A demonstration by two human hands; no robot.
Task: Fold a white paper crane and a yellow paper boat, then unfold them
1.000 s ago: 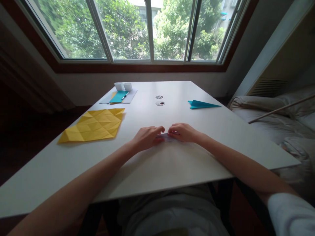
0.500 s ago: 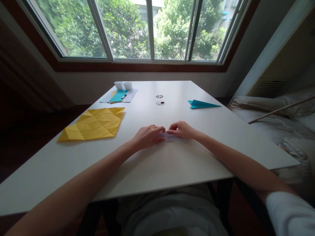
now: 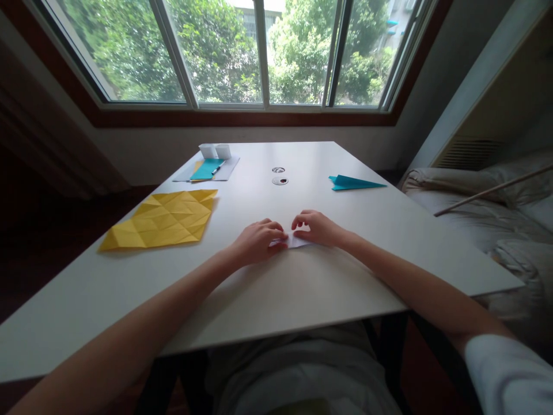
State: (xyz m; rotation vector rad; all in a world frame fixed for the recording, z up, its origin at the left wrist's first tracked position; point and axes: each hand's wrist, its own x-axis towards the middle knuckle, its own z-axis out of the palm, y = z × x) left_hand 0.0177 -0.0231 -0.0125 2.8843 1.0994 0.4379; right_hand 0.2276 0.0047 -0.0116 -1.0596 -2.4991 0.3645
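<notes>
A small pale, whitish folded piece of paper point(image 3: 295, 242) lies on the white table point(image 3: 302, 288) in front of me. My left hand point(image 3: 258, 241) presses its left part with curled fingers. My right hand point(image 3: 317, 227) pinches its right part with the fingertips. The two hands nearly touch, and most of the paper is hidden beneath them.
A creased yellow paper sheet point(image 3: 164, 219) lies at the left. A teal paper plane point(image 3: 352, 183) rests at the far right. Far left hold teal paper with a pen point(image 3: 209, 169) and two white cups point(image 3: 215, 151). Two small round things point(image 3: 280, 176) sit mid-table. A bed point(image 3: 496, 219) stands right.
Both hands shifted slightly farther along the table and the right fingers curled up over the paper; more of the pale paper shows between them.
</notes>
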